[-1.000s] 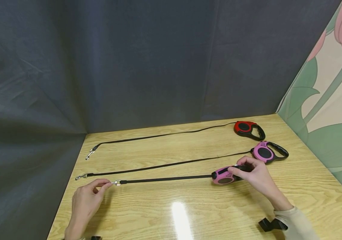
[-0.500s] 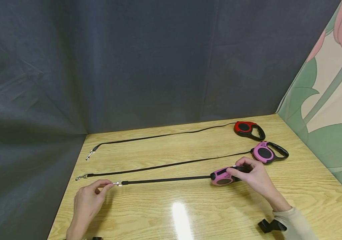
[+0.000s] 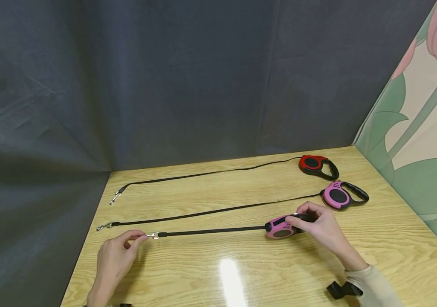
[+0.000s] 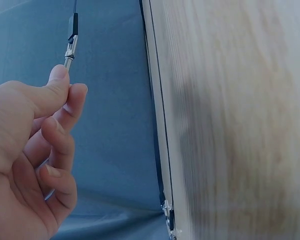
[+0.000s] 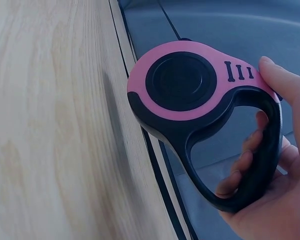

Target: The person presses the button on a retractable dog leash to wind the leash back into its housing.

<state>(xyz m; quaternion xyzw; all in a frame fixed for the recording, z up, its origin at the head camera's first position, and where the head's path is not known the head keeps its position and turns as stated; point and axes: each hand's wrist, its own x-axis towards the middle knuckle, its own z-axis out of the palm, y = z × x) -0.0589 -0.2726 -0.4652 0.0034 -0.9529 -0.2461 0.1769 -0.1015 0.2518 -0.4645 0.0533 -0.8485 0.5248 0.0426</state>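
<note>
My left hand (image 3: pixel 116 258) pinches the silver snap hook (image 4: pixel 69 54) of a retractable dog leash between thumb and index finger; its other fingers curl loosely. From that hook a black strap (image 3: pixel 214 230) runs straight to the leash's pink and black casing (image 5: pixel 140 82). My right hand (image 3: pixel 323 226) grips the black loop handle (image 5: pixel 268 150), with its fingers through the opening and the thumb on top near the pink shell. The right wrist view shows the casing held above the wooden table (image 3: pixel 187 268), its round black disc facing the camera.
Behind lies a second pink retractable leash (image 3: pixel 336 195), its strap stretched left to a metal hook (image 3: pixel 104 227). Farther back is a red one (image 3: pixel 311 162), its hook (image 3: pixel 115 197) at the left. A dark curtain (image 3: pixel 203 85) borders the table's back and left.
Both hands have drawn slightly closer together: the left has shifted right with the hook, the right leftward with the casing. The strap between them is shorter. The two other leashes have not moved.
</note>
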